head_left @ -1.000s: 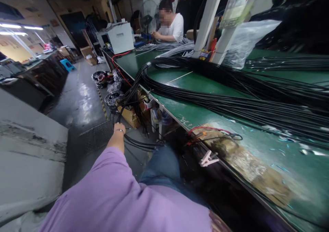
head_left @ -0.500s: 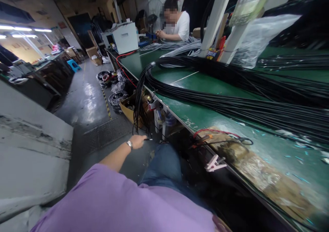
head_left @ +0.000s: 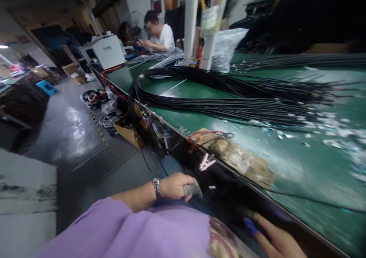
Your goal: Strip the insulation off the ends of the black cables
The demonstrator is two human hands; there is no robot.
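Observation:
My left hand (head_left: 173, 185), a watch on its wrist, is closed in front of my lap, and a grey cover sits on the thumb. What it grips is hidden, though thin black cables (head_left: 143, 155) hang from the bench edge toward it. A big bundle of black cables (head_left: 228, 105) lies across the green bench (head_left: 300, 166) and loops over its near edge. Low at the right, my right hand (head_left: 274, 239) reaches under the bench edge with fingers stretched out, a blue cover on one fingertip, and holds nothing I can see.
A worn cardboard pad (head_left: 237, 157) with red and black wires and a pink clip (head_left: 206, 162) sits at the bench edge. Boxes and cable coils (head_left: 108, 117) lie on the floor. A person in a white shirt (head_left: 160, 37) works at the far end, beside a white machine (head_left: 108, 52).
My left hand has drawn back from the hanging cables near the floor to my lap. My right hand has come into view at the lower right. The view swung right along the bench.

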